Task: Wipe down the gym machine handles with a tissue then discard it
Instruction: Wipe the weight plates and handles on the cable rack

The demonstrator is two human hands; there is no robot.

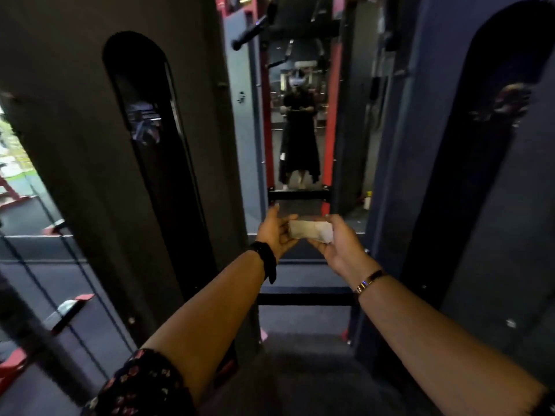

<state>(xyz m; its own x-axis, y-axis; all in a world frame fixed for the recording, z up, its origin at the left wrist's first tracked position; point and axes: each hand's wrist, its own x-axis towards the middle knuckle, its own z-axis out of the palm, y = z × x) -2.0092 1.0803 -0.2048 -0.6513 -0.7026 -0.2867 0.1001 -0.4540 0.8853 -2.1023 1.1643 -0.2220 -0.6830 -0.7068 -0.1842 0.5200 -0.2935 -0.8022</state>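
A folded white tissue (310, 230) is stretched between both hands, out in front of me at arm's length. My left hand (275, 232) pinches its left end with thumb and fingers; a black band sits on that wrist. My right hand (338, 243) grips the right end, palm up, with a thin bracelet on the wrist. A black machine handle (250, 33) juts out high up, well above the hands.
Two tall dark weight-stack columns (105, 163) (468, 181) flank a narrow gap. A mirror (300, 130) with red uprights faces me and reflects a person. A black crossbar (304, 299) runs low under my wrists. Cables (51, 229) hang on the left.
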